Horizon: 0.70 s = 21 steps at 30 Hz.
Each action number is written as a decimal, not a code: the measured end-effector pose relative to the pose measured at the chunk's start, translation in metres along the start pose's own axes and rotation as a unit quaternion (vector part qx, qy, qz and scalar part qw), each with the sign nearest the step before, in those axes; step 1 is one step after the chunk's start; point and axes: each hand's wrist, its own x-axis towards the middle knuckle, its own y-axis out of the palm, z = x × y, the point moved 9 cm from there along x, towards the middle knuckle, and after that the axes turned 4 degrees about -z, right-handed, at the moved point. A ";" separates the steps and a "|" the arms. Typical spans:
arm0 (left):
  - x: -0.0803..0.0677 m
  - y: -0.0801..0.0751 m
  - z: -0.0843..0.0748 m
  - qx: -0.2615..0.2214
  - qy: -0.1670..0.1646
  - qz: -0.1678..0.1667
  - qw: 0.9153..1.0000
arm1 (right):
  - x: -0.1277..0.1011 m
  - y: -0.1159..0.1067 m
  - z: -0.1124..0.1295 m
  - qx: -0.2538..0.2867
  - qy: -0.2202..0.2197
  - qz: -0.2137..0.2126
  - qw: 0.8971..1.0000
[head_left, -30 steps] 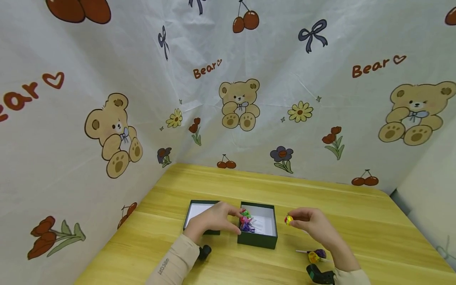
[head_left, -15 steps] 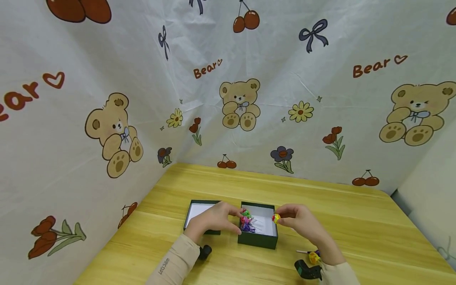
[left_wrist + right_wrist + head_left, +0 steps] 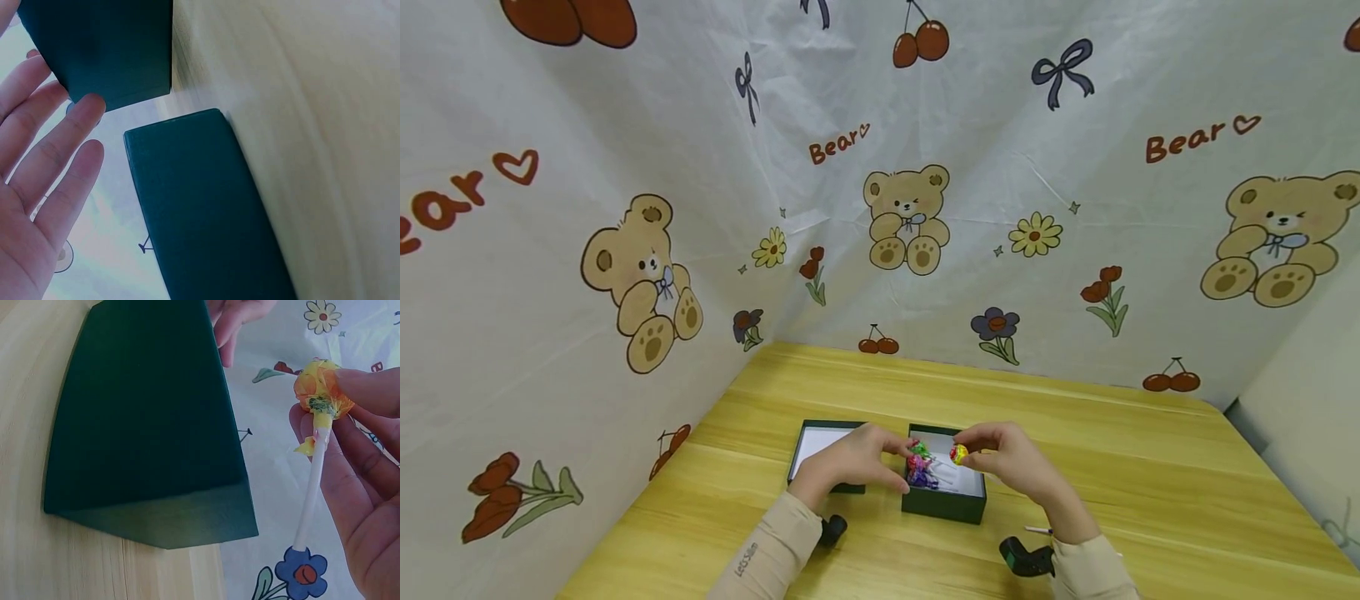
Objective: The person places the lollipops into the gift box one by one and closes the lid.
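Observation:
My right hand [image 3: 1013, 467] pinches a yellow-and-red wrapped lollipop [image 3: 958, 454] by its candy end, over the right part of the dark green box [image 3: 943, 506]. In the right wrist view its white stick [image 3: 311, 490] hangs free. Several wrapped lollipops [image 3: 921, 472], green, pink and purple, lie along the box's left side, sticks pointing right. My left hand [image 3: 861, 460] stays at that left wall, thumb and fingers spread apart. From the left wrist, its fingers look extended beside the box [image 3: 103, 50]; whether they touch it I cannot tell.
A second shallow green tray [image 3: 811, 442] with a white inside, perhaps the lid, lies left of the box, partly behind my left hand. A lollipop stick [image 3: 1037, 530] shows on the wooden table [image 3: 1067, 417] near my right wrist. A bear-print cloth [image 3: 820, 333] stands behind.
My right hand has carried the yellow lollipop leftward from beside the box to above it. My right forearm now covers most of the lollipops on the table. The left hand holds still.

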 end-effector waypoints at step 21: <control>0.001 0.000 -0.001 0.006 0.005 0.005 1.000 | 0.020 0.021 0.001 0.012 -0.022 0.037 0.999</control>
